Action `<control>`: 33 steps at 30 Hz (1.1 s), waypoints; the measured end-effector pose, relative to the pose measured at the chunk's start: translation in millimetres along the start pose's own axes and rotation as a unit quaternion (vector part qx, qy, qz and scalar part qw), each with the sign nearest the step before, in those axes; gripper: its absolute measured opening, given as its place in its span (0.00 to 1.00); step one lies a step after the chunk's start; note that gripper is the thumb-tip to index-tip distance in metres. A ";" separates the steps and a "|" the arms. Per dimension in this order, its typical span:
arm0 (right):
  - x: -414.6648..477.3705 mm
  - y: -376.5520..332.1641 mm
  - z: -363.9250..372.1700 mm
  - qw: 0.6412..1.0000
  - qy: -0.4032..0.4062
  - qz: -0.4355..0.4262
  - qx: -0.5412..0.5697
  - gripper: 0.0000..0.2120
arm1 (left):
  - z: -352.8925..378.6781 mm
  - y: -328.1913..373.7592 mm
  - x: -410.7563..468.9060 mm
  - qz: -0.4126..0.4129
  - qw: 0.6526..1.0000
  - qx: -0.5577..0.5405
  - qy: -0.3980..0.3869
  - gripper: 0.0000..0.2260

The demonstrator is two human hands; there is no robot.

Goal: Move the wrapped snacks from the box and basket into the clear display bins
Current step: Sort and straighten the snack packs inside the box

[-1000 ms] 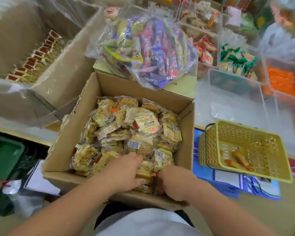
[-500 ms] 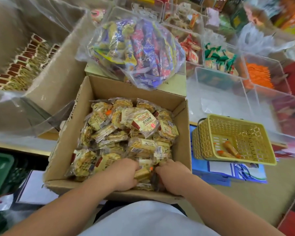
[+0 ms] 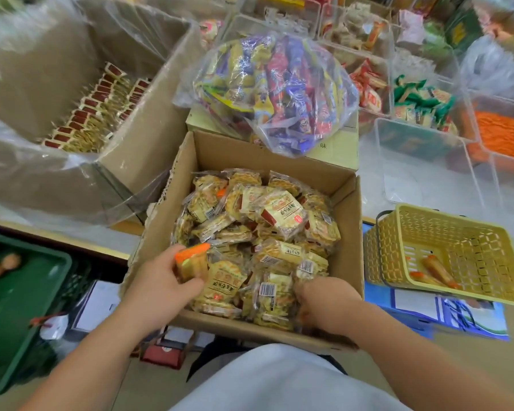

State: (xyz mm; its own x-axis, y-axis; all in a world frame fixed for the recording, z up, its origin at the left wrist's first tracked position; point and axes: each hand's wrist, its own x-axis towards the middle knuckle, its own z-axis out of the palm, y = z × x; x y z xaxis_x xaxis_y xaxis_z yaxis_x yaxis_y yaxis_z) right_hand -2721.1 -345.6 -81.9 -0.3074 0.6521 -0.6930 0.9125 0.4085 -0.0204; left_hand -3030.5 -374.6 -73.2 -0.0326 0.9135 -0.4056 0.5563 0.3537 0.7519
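Most left: box (image 3: 250, 152) nearly full; basket (image 3: 487, 262), 3 o'clock, holds some.
Left hand (image 3: 161, 287): pinches orange-tipped packet (image 3: 192, 262).
Right hand (image 3: 324, 296): cannot tell.

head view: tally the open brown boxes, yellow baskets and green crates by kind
open brown boxes: 2, the snack box and the lined box
yellow basket: 1
green crate: 1
total: 4

place: snack shop | evidence: clear display bins (image 3: 422, 161), stock cartons (image 3: 149, 129)
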 end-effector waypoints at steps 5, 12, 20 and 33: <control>-27.2 18.3 -35.8 0.961 0.123 -0.012 0.247 0.12 | -8.6 28.9 43.0 -0.011 0.996 -0.087 0.013 0.12; -28.2 21.5 -13.1 0.866 0.293 0.065 0.400 0.13 | 17.9 52.2 145.9 -0.066 0.995 -0.069 0.015 0.09; -22.1 32.2 14.3 0.897 0.376 0.092 0.213 0.14 | 50.0 63.4 188.7 -0.134 0.974 -0.178 -0.030 0.08; -16.2 32.7 20.2 0.895 0.394 0.096 0.189 0.15 | 55.3 64.7 195.1 -0.143 0.966 -0.186 -0.105 0.18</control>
State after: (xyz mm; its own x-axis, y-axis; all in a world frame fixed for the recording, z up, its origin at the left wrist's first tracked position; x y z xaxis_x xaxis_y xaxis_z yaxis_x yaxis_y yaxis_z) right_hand -2680.9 -355.7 -85.9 -0.0944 0.9955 0.0092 0.9492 0.0928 -0.3008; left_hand -2955.0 -184.7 -132.4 0.0500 0.7197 -0.6925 0.2121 0.6699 0.7116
